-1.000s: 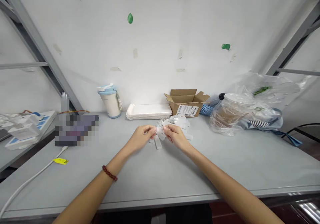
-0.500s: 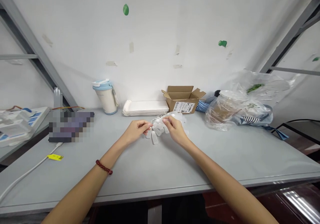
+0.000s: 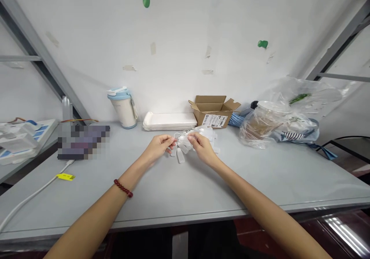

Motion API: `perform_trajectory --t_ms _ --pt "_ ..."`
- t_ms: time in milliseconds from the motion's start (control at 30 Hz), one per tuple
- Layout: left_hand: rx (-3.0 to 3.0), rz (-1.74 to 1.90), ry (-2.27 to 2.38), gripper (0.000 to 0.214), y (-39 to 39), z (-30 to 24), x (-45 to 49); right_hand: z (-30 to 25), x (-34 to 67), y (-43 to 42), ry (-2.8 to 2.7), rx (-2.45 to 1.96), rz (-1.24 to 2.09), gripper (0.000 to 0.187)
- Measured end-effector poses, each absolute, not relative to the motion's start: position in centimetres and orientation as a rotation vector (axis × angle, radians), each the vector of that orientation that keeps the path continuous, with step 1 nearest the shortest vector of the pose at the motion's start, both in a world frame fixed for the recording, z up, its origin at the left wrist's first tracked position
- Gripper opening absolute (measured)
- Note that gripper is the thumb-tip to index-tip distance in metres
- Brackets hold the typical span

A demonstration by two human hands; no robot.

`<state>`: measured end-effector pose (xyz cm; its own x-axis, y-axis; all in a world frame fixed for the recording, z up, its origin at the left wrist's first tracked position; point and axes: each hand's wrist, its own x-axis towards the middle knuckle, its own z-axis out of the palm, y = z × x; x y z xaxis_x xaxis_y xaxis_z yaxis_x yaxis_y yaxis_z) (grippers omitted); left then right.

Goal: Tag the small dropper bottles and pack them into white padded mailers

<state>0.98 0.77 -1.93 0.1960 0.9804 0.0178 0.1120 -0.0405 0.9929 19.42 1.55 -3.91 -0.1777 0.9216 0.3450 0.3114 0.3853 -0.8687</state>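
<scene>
Between my hands is a bunch of small white tags on thin white strings, gathered in a loose cluster. My left hand, wearing a dark red bead bracelet at the wrist, is closed in a pinch at the left side of the bunch, where the strings loop. My right hand pinches a translucent white tag just to the right of it. Several tags hang or lie below and behind my fingers, partly hidden by the right hand. The exact spot the left fingertips grip is too small to make out.
Behind the tags stand a stack of white envelopes and an open cardboard box. A cream tumbler is at the back left, near a blurred dark object with a white cable. Plastic bags lie at the right on the grey table.
The whole view has shifted slightly. Both hands keep their pinches close together, and a tag at the right fingertips now shows more plainly, extending toward the left hand.
</scene>
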Motion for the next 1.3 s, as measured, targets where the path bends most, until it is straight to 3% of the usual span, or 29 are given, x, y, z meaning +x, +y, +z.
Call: perform_trajectory --t_ms 533,1300 --pt "1.321 1.044 1.093 0.036 0.9 -2.1 0.9 -4.0 19.3 1.6 -1.678 -1.087 0.864 0.033" --pt "1.639 1.085 1.258 0.026 0.2 -2.3 1.7 -4.6 18.7 0.4 -1.808 -1.159 0.647 0.03"
